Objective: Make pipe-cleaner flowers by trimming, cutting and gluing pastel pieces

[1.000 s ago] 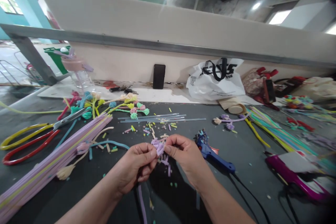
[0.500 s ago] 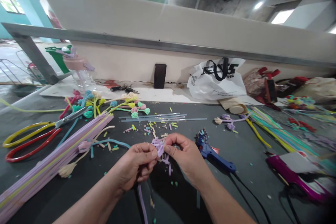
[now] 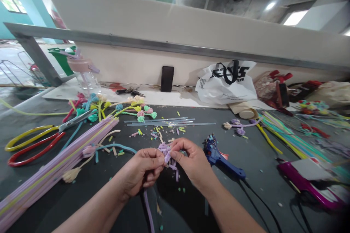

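Observation:
My left hand (image 3: 144, 169) pinches a small purple chenille-stem piece (image 3: 166, 158) between thumb and forefinger, its other fingers curled. A long purple stem (image 3: 148, 209) hangs below that hand; whether it joins the pinched piece is hidden. From the other side, my right hand (image 3: 190, 160) closes thumb and forefinger on the same purple piece. Short purple cut lengths (image 3: 176, 172) lie on the dark tabletop just under the fingers. Right of my hands rests a blue glue gun (image 3: 225, 164), its nozzle end crusted with residue.
Scissors (image 3: 35, 149) and a bundle of lilac and yellow stems (image 3: 65, 162) lie left. Clear glue sticks (image 3: 169, 121) and cut bits lie beyond my hands. A phone (image 3: 167, 78) leans at the back beside a white bag (image 3: 225, 85). A magenta tool (image 3: 298, 178) sits right.
Both hands keep their pinch on the purple piece in nearly the same place. The whole view has shifted very slightly.

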`<state>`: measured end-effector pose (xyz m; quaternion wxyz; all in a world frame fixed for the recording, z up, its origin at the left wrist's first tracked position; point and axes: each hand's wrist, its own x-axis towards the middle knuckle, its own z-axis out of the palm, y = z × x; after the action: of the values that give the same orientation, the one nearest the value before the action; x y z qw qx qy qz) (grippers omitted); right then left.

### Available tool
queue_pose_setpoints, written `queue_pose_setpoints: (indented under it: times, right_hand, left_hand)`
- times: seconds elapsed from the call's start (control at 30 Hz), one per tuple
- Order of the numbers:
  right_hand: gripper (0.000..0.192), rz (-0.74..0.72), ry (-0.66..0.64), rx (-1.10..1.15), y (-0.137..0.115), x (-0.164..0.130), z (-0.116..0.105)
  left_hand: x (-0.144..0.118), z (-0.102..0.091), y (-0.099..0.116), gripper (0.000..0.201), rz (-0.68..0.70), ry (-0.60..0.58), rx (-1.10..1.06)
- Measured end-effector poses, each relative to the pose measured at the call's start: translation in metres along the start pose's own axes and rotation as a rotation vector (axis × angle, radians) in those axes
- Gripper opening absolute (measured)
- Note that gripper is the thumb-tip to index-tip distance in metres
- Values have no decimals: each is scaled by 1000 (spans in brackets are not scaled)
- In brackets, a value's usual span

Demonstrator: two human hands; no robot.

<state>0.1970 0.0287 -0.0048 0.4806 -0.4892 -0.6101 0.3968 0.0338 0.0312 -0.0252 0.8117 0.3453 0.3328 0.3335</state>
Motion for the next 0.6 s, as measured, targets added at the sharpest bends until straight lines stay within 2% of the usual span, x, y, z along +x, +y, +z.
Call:
queue_pose_setpoints:
  times: [0.27, 0.5, 0.6]
  right_hand:
    - [11, -13, 2, -31, 2, 0, 2]
    - [6, 45, -27, -10, 1, -2, 0]
    - [13, 65, -52, 22, 0, -3, -2]
  left_hand:
    - [1, -4, -1, 12, -17, -44, -21]
    - [-2, -3, 2, 14, -40, -84, -90]
    - [-1, -4, 3, 13, -38, -107, -107]
